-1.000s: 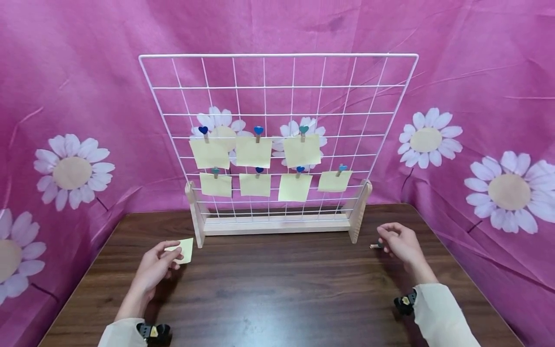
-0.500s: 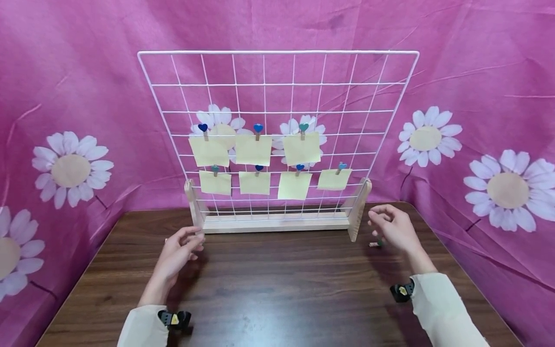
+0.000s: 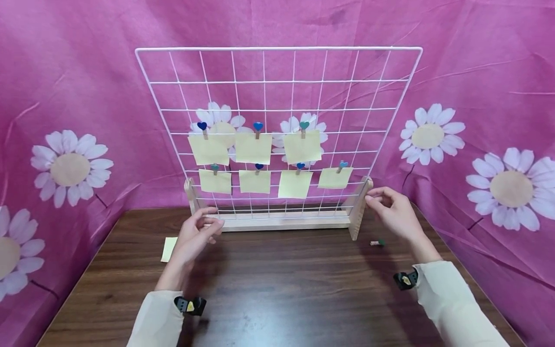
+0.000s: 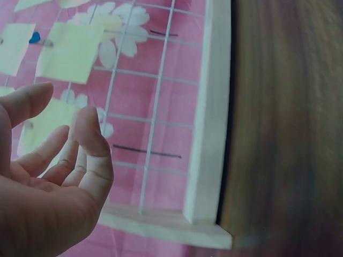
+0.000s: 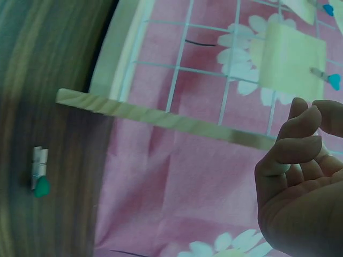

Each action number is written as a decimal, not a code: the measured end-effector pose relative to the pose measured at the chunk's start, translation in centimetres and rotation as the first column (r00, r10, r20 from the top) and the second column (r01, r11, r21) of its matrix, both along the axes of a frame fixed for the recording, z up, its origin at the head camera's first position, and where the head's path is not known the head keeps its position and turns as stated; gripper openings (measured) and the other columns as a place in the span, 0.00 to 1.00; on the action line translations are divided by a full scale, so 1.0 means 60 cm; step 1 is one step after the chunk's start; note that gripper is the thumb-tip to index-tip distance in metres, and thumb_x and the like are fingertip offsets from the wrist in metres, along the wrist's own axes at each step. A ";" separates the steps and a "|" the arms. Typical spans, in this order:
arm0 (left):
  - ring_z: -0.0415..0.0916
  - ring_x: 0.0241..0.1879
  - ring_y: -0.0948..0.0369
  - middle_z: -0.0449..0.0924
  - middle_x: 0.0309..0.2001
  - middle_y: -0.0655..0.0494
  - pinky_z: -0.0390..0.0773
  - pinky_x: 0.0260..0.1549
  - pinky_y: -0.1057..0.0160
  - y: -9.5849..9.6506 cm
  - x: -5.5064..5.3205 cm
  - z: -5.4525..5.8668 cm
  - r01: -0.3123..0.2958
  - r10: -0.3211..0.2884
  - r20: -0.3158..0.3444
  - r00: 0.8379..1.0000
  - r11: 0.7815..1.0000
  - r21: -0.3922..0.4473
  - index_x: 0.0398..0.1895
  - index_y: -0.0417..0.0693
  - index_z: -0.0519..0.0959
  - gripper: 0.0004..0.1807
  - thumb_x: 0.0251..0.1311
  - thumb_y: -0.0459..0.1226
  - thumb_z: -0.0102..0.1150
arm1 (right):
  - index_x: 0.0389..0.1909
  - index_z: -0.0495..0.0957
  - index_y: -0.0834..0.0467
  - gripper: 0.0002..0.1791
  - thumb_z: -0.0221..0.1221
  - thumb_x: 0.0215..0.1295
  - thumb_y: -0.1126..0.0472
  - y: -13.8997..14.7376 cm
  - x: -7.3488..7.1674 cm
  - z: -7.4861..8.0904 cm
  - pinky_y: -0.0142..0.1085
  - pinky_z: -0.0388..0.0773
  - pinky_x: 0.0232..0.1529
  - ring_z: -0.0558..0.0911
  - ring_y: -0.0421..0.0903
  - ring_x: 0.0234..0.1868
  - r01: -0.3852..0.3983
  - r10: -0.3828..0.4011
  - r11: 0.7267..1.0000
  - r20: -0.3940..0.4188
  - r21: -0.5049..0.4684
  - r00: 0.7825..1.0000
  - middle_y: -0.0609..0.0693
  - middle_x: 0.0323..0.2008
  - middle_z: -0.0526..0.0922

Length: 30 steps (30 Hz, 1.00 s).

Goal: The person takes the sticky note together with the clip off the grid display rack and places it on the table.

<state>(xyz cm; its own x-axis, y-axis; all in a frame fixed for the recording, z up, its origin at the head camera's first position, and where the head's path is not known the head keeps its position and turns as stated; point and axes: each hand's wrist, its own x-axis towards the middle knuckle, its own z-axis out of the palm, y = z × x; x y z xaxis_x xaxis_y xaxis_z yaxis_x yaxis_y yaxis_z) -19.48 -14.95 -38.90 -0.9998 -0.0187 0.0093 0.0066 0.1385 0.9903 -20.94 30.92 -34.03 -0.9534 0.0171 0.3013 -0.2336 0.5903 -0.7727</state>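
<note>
A white wire grid panel (image 3: 277, 82) stands in a wooden base (image 3: 277, 221). Yellow paper notes (image 3: 253, 149) hang from it in two rows, each under a small wooden clothespin with a blue or green heart (image 3: 258, 126). My left hand (image 3: 197, 236) hovers by the base's left end, thumb and loosely bent fingers apart and holding nothing in the left wrist view. Beside the right wooden foot (image 3: 356, 212) is my right hand (image 3: 395, 212), fingers curled loosely with nothing visible in them. The left forearm partly covers a loose yellow note (image 3: 168, 249) on the table.
On the dark wooden table (image 3: 277, 284), a clothespin with a green heart (image 3: 377, 243) lies right of the stand, also visible in the right wrist view. A pink cloth (image 3: 277, 24) with white daisies surrounds the back and sides.
My left hand has left the loose note, moving right and forward to the base. My right hand has risen from beside the loose clothespin toward the right foot. Note and clothespin stay on the table.
</note>
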 end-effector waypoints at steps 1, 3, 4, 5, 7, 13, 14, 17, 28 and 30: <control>0.82 0.33 0.63 0.83 0.43 0.48 0.81 0.30 0.65 0.003 -0.004 0.004 0.010 -0.010 -0.010 1.000 1.000 -0.004 0.65 0.39 0.72 0.24 0.68 0.34 0.63 | 0.49 0.79 0.69 0.15 0.60 0.72 0.60 -0.003 -0.001 0.003 0.31 0.76 0.23 0.78 0.41 0.21 -0.004 0.004 1.000 -0.006 -0.011 1.000 0.49 0.29 0.82; 0.83 0.33 0.63 0.83 0.44 0.46 0.81 0.31 0.64 0.009 -0.010 0.012 0.026 -0.026 -0.027 0.999 1.000 -0.018 0.65 0.40 0.72 0.24 0.68 0.35 0.64 | 0.50 0.79 0.69 0.15 0.60 0.72 0.61 -0.007 -0.002 0.009 0.31 0.77 0.24 0.78 0.40 0.21 -0.017 0.016 0.999 -0.016 -0.027 1.000 0.51 0.31 0.84; 0.83 0.34 0.63 0.83 0.45 0.46 0.82 0.31 0.64 0.012 -0.012 0.015 0.033 -0.033 -0.033 0.999 0.999 -0.019 0.65 0.40 0.72 0.25 0.67 0.35 0.64 | 0.50 0.78 0.70 0.15 0.60 0.73 0.61 -0.009 -0.002 0.010 0.30 0.78 0.25 0.79 0.41 0.22 -0.023 0.022 0.999 -0.018 -0.037 1.000 0.52 0.32 0.85; 0.83 0.35 0.62 0.83 0.46 0.45 0.82 0.32 0.63 0.016 -0.014 0.019 0.040 -0.041 -0.036 0.998 0.999 -0.021 0.66 0.40 0.71 0.25 0.67 0.35 0.64 | 0.50 0.78 0.70 0.15 0.60 0.73 0.61 -0.011 -0.002 0.011 0.31 0.79 0.26 0.80 0.40 0.22 -0.030 0.029 0.999 -0.021 -0.045 0.999 0.52 0.33 0.85; 0.83 0.37 0.60 0.82 0.47 0.45 0.82 0.34 0.62 0.023 -0.018 0.026 0.056 -0.057 -0.041 0.998 0.998 -0.016 0.67 0.40 0.71 0.26 0.67 0.36 0.64 | 0.50 0.78 0.70 0.15 0.60 0.73 0.61 -0.013 -0.003 0.012 0.31 0.80 0.28 0.81 0.39 0.24 -0.041 0.040 0.997 -0.026 -0.059 0.999 0.51 0.34 0.87; 0.82 0.41 0.57 0.81 0.49 0.43 0.83 0.38 0.61 0.046 -0.026 0.043 0.101 -0.100 -0.061 0.993 0.995 0.013 0.69 0.40 0.69 0.29 0.66 0.36 0.65 | 0.49 0.79 0.70 0.14 0.61 0.72 0.62 -0.023 -0.006 0.014 0.31 0.83 0.31 0.82 0.33 0.30 -0.067 0.061 0.995 -0.068 -0.080 0.996 0.37 0.32 0.85; 0.82 0.41 0.59 0.81 0.49 0.43 0.83 0.38 0.61 0.049 -0.027 0.045 0.105 -0.104 -0.066 0.992 0.994 0.013 0.69 0.40 0.69 0.29 0.66 0.36 0.65 | 0.49 0.79 0.70 0.14 0.61 0.72 0.62 -0.026 -0.007 0.017 0.31 0.83 0.30 0.82 0.33 0.29 -0.071 0.065 0.994 -0.074 -0.081 0.995 0.36 0.32 0.85; 0.81 0.40 0.61 0.82 0.49 0.43 0.82 0.37 0.63 0.060 -0.030 0.051 0.114 -0.113 -0.083 0.990 0.993 0.014 0.68 0.40 0.70 0.29 0.66 0.35 0.65 | 0.50 0.79 0.69 0.14 0.62 0.72 0.62 -0.032 -0.010 0.026 0.30 0.81 0.28 0.82 0.36 0.26 -0.084 0.078 0.994 -0.088 -0.070 0.993 0.37 0.31 0.84; 0.80 0.42 0.55 0.79 0.53 0.38 0.82 0.33 0.63 0.105 -0.040 0.071 0.145 -0.138 -0.131 0.982 0.988 0.047 0.68 0.43 0.72 0.29 0.64 0.36 0.67 | 0.54 0.82 0.64 0.16 0.64 0.70 0.61 -0.056 -0.016 0.058 0.31 0.75 0.21 0.82 0.41 0.24 -0.113 0.109 0.993 -0.114 -0.035 0.988 0.43 0.35 0.86; 0.81 0.41 0.56 0.80 0.53 0.38 0.82 0.32 0.63 0.113 -0.041 0.075 0.144 -0.136 -0.142 0.980 0.988 0.051 0.68 0.44 0.72 0.29 0.64 0.35 0.67 | 0.54 0.82 0.64 0.17 0.65 0.69 0.59 -0.061 -0.016 0.064 0.32 0.76 0.21 0.82 0.43 0.25 -0.123 0.118 0.992 -0.120 -0.033 0.986 0.41 0.36 0.86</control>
